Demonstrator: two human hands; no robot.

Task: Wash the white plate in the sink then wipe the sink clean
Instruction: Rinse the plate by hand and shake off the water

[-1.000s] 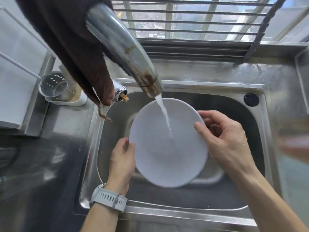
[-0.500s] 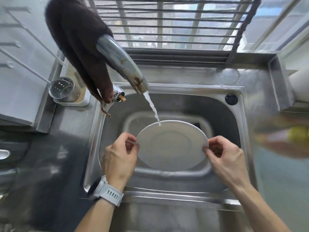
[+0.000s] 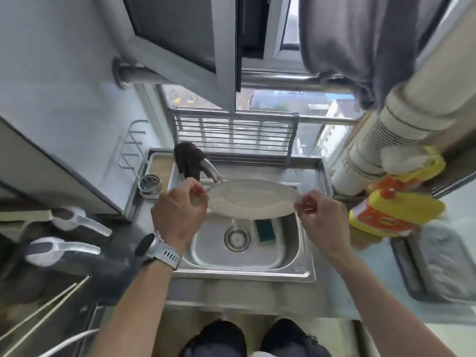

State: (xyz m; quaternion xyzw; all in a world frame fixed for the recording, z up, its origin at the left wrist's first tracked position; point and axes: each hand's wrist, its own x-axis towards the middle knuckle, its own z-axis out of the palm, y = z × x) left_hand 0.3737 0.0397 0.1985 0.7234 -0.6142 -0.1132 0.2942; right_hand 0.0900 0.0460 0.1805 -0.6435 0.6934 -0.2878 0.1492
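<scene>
The white plate [image 3: 253,199] is held nearly flat above the steel sink [image 3: 304,253], lifted well clear of the basin. My left hand [image 3: 180,215] pinches its left rim; a grey watch is on that wrist. My right hand [image 3: 322,217] pinches the right rim. The tap [image 3: 211,171] stands behind the plate with a dark brown cloth [image 3: 188,162] draped over it. A green sponge [image 3: 265,230] lies in the basin right of the drain [image 3: 237,238]. Whether water still runs is hard to tell.
Yellow and orange detergent bottles [image 3: 394,215] stand on the right counter. A small metal strainer cup [image 3: 150,185] sits left of the sink. Two white-handled utensils [image 3: 64,237] and chopsticks [image 3: 43,313] lie on the left counter. A grey cloth [image 3: 360,42] hangs at the upper right.
The plate has been turned from tilted under the running water to nearly flat and raised above the sink. My head has pulled back and up, so the whole sink and counter show.
</scene>
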